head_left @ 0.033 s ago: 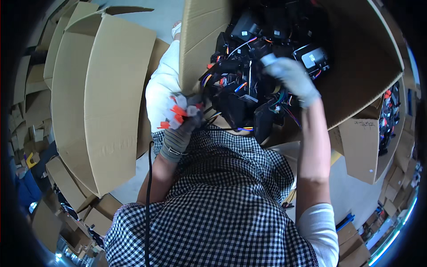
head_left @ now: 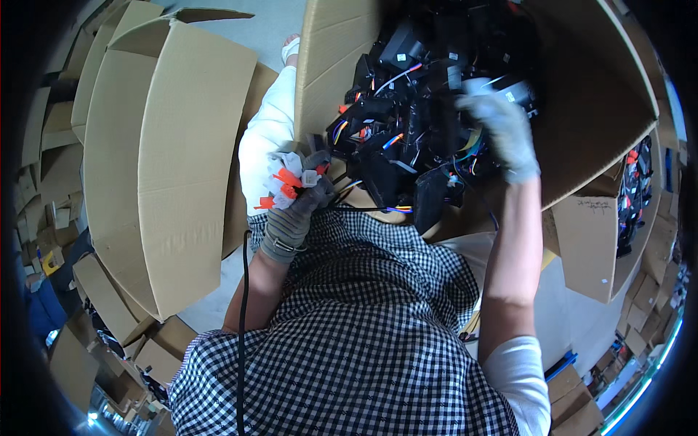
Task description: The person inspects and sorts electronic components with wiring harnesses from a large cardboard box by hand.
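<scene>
brown cardboard boxes (head_left: 182,182) line the head view's left side. at centre-left, my grey-gloved left hand (head_left: 294,216) clamps white and red plastic connectors (head_left: 289,179); upper right, my gloved right hand (head_left: 507,129), blurred, is over black wired units (head_left: 378,174) in a large brown cardboard carton (head_left: 600,109); its grip i cannot tell.
</scene>
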`<state>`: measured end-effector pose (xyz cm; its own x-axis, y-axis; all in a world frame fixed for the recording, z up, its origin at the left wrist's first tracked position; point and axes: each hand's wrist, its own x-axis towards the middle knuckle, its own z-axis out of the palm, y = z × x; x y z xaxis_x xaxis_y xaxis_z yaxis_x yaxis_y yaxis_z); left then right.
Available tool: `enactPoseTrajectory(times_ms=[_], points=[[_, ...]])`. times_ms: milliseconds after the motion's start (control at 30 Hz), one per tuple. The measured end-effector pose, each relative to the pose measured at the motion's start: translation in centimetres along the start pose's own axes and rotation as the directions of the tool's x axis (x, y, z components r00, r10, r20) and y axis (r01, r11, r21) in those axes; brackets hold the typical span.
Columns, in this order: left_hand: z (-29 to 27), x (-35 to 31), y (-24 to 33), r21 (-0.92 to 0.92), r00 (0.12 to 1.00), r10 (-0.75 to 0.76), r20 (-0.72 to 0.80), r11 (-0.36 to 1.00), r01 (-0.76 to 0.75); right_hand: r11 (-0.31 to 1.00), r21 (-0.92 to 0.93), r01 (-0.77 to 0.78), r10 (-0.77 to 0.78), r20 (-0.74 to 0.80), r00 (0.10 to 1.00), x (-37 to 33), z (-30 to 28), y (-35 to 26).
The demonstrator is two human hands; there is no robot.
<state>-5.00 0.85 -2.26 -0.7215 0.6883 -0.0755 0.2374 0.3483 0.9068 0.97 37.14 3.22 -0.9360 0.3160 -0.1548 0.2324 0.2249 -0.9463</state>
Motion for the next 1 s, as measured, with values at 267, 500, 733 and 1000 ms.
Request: enactPoseTrajectory(times_ms=[267, 500, 733, 1000], points=[[3.9, 4.2, -1.1, 0.175, 0.936, 0.321, -0.144, 0.939, -0.295, 0.983, 0.177, 0.043, -0.045, 0.010, 0.999, -6.7, 5.6, -1.5], [5.8, 4.1, 2.1, -0.242, 0.986, -0.164, -0.004, 0.957, 0.158, 0.694, -0.507, 0.512, -0.303, 0.440, 0.846, -11.9, 16.9, 6.5], [10.2, 3.9, -1.1, -0.278, 0.971, 0.238, -0.017, 0.932, -0.233, 0.413, -0.854, 0.318, 0.193, 0.423, 0.885, -11.1, 13.9, 6.4], [4.0, 4.3, -7.8, -0.236, 0.988, -0.074, -0.139, 0.971, 0.040, 0.924, -0.337, 0.181, -0.098, 0.249, 0.964, -9.2, 12.2, 7.5]])
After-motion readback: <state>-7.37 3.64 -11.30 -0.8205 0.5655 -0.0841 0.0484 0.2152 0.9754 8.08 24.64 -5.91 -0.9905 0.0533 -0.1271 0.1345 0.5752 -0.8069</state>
